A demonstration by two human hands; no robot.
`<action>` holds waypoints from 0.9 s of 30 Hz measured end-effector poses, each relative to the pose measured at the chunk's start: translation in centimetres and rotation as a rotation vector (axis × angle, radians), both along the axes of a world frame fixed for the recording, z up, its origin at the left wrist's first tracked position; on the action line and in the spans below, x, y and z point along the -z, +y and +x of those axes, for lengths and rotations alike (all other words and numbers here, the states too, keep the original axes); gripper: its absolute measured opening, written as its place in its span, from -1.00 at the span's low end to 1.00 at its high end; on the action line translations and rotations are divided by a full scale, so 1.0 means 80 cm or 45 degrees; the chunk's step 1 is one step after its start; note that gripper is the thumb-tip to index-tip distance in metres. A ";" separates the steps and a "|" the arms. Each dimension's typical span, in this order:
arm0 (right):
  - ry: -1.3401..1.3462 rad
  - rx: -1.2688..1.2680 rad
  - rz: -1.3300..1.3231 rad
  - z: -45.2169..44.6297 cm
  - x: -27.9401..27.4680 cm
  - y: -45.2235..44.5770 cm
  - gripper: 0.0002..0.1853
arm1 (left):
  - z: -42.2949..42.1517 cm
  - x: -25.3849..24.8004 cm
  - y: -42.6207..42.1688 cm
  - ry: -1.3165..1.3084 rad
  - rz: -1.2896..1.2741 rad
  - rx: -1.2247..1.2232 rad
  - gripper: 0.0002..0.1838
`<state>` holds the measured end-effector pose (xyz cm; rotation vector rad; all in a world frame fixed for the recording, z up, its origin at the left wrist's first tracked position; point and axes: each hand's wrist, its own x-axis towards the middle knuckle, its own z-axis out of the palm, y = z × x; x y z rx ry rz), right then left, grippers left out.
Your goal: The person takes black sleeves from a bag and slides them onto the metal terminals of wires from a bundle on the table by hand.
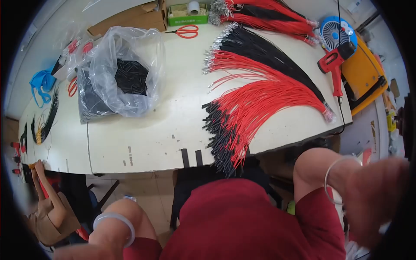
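My left hand is low at the bottom left edge, below a pale bangle, with its fingers cut off by the frame. At the far right my right hand is raised near the camera, smeared and dark, so its fingers cannot be made out. Both are away from the table top. In front of me a fan of red wires lies on the table, many ends covered with black sleeves that hang over the front edge. Black wires with metal-tipped ends lie behind them, gathered at the right.
A see-through plastic bag holds short black tubes. Red-handled scissors, a green box and more wire bundles lie behind. A red heat gun and blue fan stand right. Another person works left.
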<state>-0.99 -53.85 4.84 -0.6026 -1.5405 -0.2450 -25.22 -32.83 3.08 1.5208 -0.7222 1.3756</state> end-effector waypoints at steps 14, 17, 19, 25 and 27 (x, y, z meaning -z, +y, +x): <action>0.100 0.733 -1.445 0.169 0.207 0.094 -0.86 | 0.195 0.271 0.199 1.466 0.449 -1.533 -0.63; 0.050 0.803 -1.459 0.193 0.211 0.083 -0.85 | 0.221 0.269 0.217 1.653 0.567 -1.591 -0.57; 0.006 0.845 -1.478 0.204 0.220 0.079 -0.84 | 0.221 0.264 0.226 1.845 0.575 -1.550 -0.54; 0.094 0.790 -1.509 0.226 0.233 0.060 -0.82 | 0.214 0.249 0.242 1.885 0.362 -1.165 -0.60; 0.071 0.769 -1.494 0.227 0.235 0.061 -0.82 | 0.207 0.254 0.245 1.809 0.259 -1.190 -0.68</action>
